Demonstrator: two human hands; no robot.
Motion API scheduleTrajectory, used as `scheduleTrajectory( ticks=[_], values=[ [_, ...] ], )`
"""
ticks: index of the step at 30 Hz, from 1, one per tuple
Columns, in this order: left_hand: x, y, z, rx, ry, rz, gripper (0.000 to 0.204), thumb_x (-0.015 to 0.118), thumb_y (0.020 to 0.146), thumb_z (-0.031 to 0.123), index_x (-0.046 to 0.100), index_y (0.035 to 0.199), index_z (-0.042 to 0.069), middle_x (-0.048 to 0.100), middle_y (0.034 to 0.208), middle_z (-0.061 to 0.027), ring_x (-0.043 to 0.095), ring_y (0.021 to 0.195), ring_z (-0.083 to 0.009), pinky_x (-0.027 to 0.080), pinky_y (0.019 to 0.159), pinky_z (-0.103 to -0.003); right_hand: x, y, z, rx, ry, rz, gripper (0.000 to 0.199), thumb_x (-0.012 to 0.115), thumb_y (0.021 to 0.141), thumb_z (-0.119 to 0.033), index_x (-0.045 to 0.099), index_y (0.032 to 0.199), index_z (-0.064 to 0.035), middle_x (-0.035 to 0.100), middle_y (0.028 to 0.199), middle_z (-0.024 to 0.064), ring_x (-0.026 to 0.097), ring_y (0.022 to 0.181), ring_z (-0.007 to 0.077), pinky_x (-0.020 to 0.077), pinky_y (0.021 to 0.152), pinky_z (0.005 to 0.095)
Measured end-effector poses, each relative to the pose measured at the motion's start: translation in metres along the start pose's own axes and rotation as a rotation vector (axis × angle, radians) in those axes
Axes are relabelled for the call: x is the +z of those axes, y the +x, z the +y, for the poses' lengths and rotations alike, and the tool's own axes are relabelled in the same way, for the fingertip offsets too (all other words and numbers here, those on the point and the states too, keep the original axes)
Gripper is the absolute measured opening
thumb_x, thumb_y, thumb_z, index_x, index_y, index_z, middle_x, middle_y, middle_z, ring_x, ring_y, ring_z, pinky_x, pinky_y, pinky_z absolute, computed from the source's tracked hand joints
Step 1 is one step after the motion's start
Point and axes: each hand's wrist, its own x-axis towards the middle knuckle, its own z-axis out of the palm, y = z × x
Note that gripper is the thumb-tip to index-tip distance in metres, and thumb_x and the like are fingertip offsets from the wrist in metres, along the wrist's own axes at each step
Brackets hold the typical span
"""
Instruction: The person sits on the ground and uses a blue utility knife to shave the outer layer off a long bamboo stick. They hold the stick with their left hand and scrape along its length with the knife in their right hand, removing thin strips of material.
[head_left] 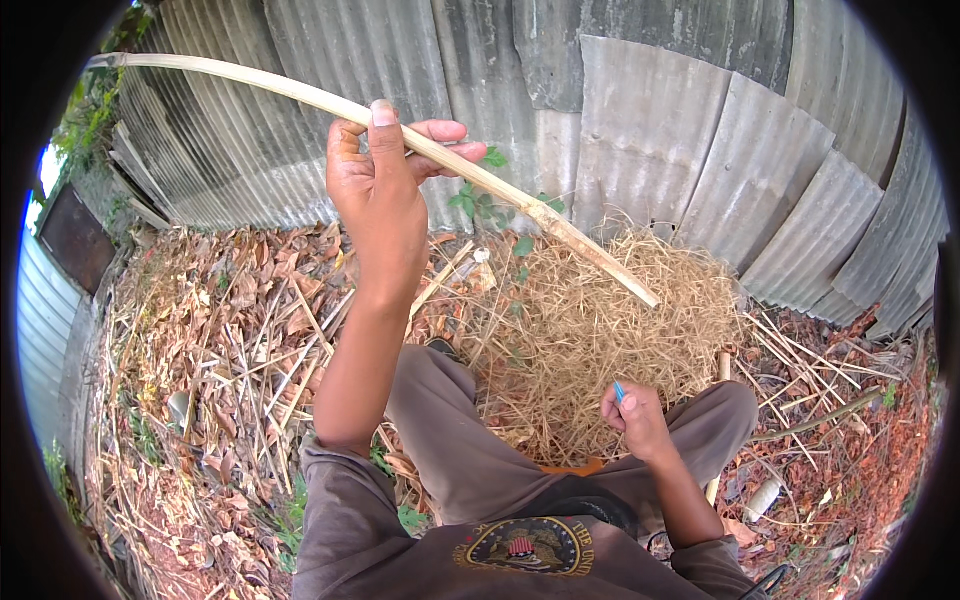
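A long pale bamboo strip (477, 177) slants across the upper view, from the far left down to its cut end near the middle. Raised at its mid-length, my left hand (385, 180) grips it, thumb on top and fingers behind and below. A rougher joint shows on the strip to the right of that hand. Down by my right knee, my right hand (637, 415) is closed around a small blue object (619, 391); only its narrow blue end sticks out, so its kind is hidden. This hand is apart from the strip.
A heap of pale shavings (610, 330) lies between and beyond my legs. Dry leaves and thin sticks (260, 340) litter the left ground. Overlapping corrugated metal sheets (640, 130) form a wall close ahead. A pale stick (724, 367) stands by my right knee; a whitish cylinder (763, 499) lies at right.
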Motion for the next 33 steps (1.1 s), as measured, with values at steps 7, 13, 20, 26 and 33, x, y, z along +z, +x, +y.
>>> scheduleTrajectory(
  ticks=[7,13,20,26,33],
  values=[
    [-0.001,-0.016,0.001,-0.126,0.010,0.013,0.023,0.042,0.101,0.023,0.040,0.097,0.001,0.067,0.084,-0.0240,0.069,0.065,-0.0279,0.058,0.057,-0.031,0.011,-0.008,0.000,-0.027,0.166,0.013,0.065,0.051,0.086,-0.065,0.057,0.081,-0.0007,0.042,0.058,-0.0036,0.037,0.052,0.0040,0.0279,0.047,0.0216],
    [-0.003,-0.046,-0.017,-0.212,-0.053,0.134,0.022,0.044,0.101,0.024,0.044,0.102,0.002,0.066,0.090,-0.0234,0.070,0.073,-0.0286,0.058,0.063,-0.032,0.020,0.006,-0.010,-0.083,0.304,0.250,0.056,0.059,0.089,-0.051,0.059,0.100,0.0038,0.039,0.057,-0.0067,0.034,0.048,0.0020,0.0265,0.045,0.0207],
    [-0.018,-0.143,-0.048,-0.390,-0.157,0.390,0.020,0.043,0.101,0.021,0.042,0.105,0.002,0.066,0.093,-0.0256,0.070,0.077,-0.0296,0.061,0.065,-0.035,0.005,0.051,-0.018,-0.194,0.678,0.655,0.039,0.052,0.098,-0.033,0.056,0.103,0.0053,0.031,0.047,-0.0036,0.030,0.039,0.0063,0.0257,0.041,0.0239],
    [-0.019,-0.208,-0.040,-0.651,-0.162,0.432,0.023,0.044,0.101,0.020,0.045,0.113,0.000,0.064,0.099,-0.0258,0.069,0.083,-0.0270,0.060,0.070,-0.034,-0.019,0.072,-0.025,-0.252,0.660,0.535,0.040,0.045,0.100,-0.037,0.053,0.089,-0.0002,0.029,0.047,-0.0036,0.030,0.039,0.0079,0.0264,0.041,0.0239],
    [-0.035,-0.256,0.015,-0.812,0.115,-0.195,0.018,0.053,0.095,0.004,0.053,0.111,-0.005,0.066,0.090,-0.0146,0.068,0.080,-0.0201,0.058,0.069,-0.031,-0.071,0.103,-0.025,-0.115,0.522,0.410,0.042,0.042,0.100,-0.043,0.053,0.086,-0.0042,0.028,0.047,-0.0041,0.028,0.039,0.0073,0.0261,0.040,0.0232]
  ],
)
